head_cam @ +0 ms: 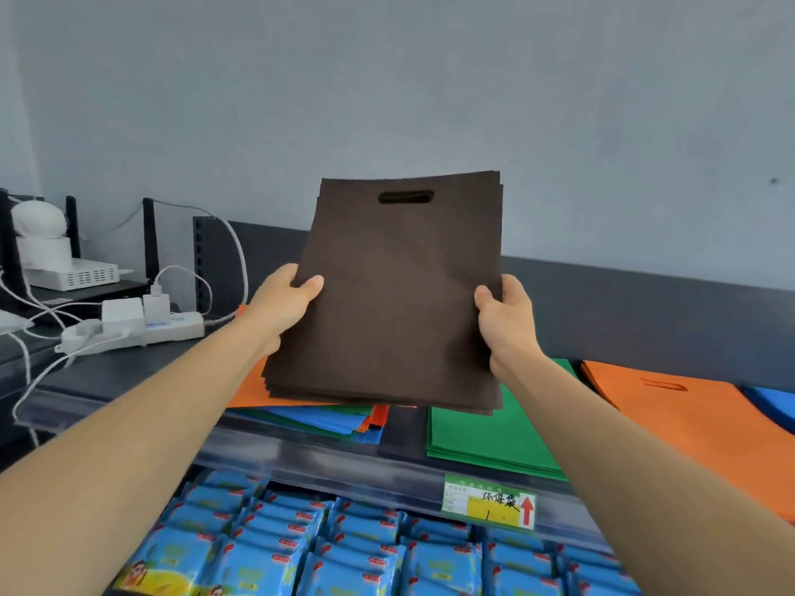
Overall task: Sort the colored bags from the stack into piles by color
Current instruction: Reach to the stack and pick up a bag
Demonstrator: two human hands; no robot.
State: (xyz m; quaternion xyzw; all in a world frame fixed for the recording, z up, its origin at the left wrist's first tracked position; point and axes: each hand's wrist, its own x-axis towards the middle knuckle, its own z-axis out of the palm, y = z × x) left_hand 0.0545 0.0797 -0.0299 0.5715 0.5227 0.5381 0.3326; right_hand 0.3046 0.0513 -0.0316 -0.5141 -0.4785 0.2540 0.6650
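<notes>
Head view, listed left to right against the brown bundle (395,294), several bags we hold upright above the shelf (112,376), handle slot uppermost.

- Power strip (142,329): well left of it.
- Left hand (286,301): clamped on its left edge, thumb in front.
- Mixed stack (309,412): under its lower edge; orange, blue and green showing.
- Right hand (505,320): clamped on its right edge.
- Green pile (482,432): below its right corner.
- Orange pile (671,406): well right.
- Handling, as we judge: grip evenly, square the edges, lay it flat apart from other colours.
- Not readable: our fingers behind it, the bag count, the stack's top, any brown pile. A blue pile (774,406) further right is cut off.
</notes>
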